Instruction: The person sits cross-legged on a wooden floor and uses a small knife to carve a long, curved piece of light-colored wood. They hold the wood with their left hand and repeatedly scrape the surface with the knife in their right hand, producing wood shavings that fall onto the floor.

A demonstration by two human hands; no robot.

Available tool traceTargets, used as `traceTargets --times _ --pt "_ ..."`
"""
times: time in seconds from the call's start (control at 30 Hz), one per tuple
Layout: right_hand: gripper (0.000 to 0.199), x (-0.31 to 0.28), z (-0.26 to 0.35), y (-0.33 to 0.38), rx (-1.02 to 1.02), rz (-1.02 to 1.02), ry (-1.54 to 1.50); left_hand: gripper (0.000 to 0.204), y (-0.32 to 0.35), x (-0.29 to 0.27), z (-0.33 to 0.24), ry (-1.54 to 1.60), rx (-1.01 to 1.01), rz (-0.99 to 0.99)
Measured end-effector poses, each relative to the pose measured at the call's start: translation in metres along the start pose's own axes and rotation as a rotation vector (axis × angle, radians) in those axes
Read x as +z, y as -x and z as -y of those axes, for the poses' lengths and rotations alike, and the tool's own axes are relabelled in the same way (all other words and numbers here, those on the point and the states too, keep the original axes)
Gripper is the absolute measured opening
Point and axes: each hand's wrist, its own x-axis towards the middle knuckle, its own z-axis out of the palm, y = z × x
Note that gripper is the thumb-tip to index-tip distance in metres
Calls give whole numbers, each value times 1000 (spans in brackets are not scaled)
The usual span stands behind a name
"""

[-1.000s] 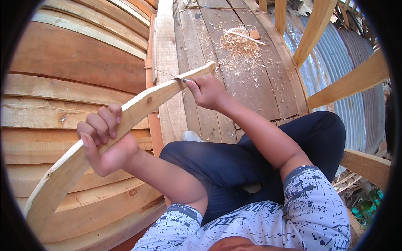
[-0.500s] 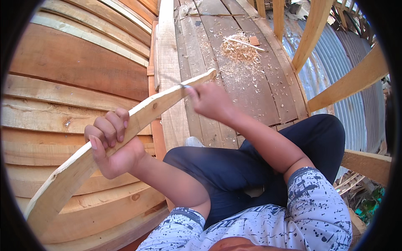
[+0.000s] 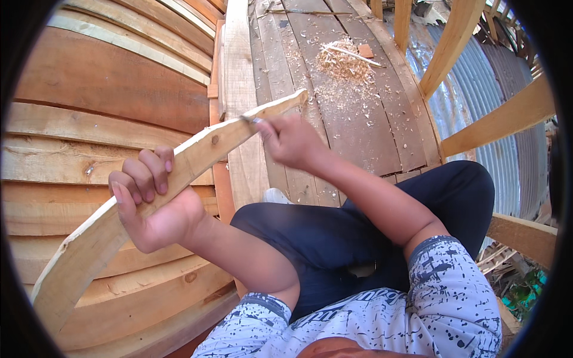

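Note:
A long pale wooden board (image 3: 203,154) slants across in front of me, from the lower left up to a narrow tip over the floor. My left hand (image 3: 156,200) is closed around its middle, fingers over the far side and thumb by the upper edge. My right hand (image 3: 292,140) is a fist near the tip, closed on a knife (image 3: 248,119). Its dark, slightly blurred blade lies across the board's rough, whittled upper edge; the handle is hidden in the fist.
Curly wood shavings (image 3: 345,62) lie heaped on the plank floor (image 3: 358,140), with a thin stick and a small reddish block (image 3: 365,51). Stacked planks (image 3: 107,83) fill the left side. Wooden railing posts (image 3: 452,48) and corrugated metal sheets (image 3: 477,77) stand at the right.
The knife and my right fist have slid slightly back along the board's edge, away from its tip. The board and my left hand have shifted a little to the left.

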Motion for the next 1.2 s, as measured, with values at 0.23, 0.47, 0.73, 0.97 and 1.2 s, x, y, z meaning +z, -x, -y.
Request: traceTargets --times 0.23,0.47,0.73,0.97,1.2 --pt "38 -1 8 3 89 52 158 34 0 8 -2 -23 17 -154" --pt "39 -8 -29 -7 51 -22 89 34 5 29 0 -22 15 -97" --pt "36 -11 -32 -4 -26 -41 146 34 8 32 3 -5 5 -56" --pt "34 -9 11 1 56 104 214 36 7 18 0 -37 0 -86" --pt "36 -11 -26 -10 221 103 197 35 4 21 -2 -18 -3 -57"
